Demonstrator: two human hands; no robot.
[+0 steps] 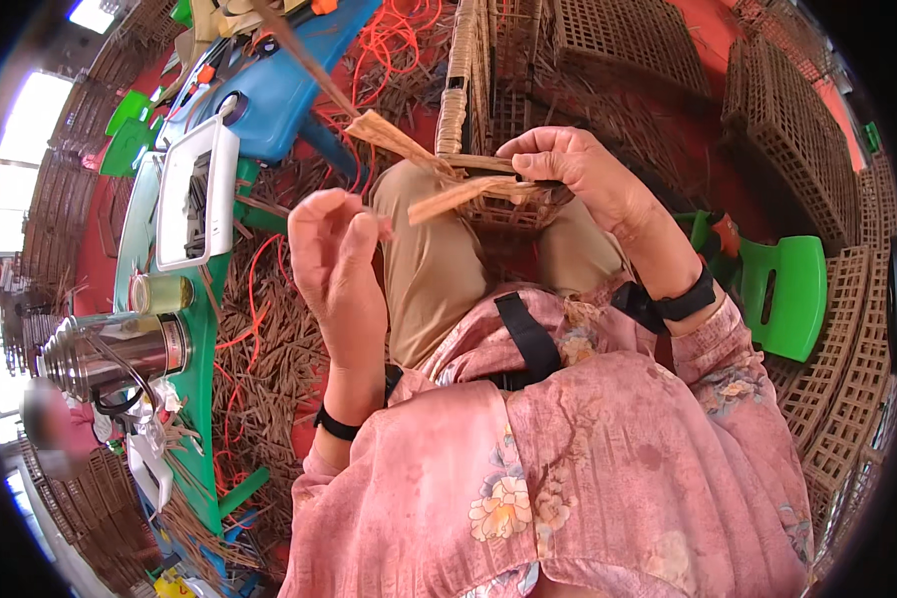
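Note:
A partly woven basket piece [513,211] of brown, flat strips rests between my knees. My right hand [578,174] pinches its edge between thumb and fingers. Two pale, loose strip ends stick out leftward from the work; one is a folded strip [394,135], the other a short flat strip [458,197]. A longer, darker strip [309,60] runs up and away from the folded one. To the left of the strips, my left hand [339,249] is raised with curled fingers and the thumb apart, holding nothing that I can see. Its fingertips are slightly blurred.
On my left, a green table [201,399] bears a white tray [169,254] of dark pieces, a glass jar [162,294] and a steel flask [120,354]. A blue stool [269,110] stands beyond. Woven panels [628,45] and a green chair [792,299] are at right; strip scraps litter the floor.

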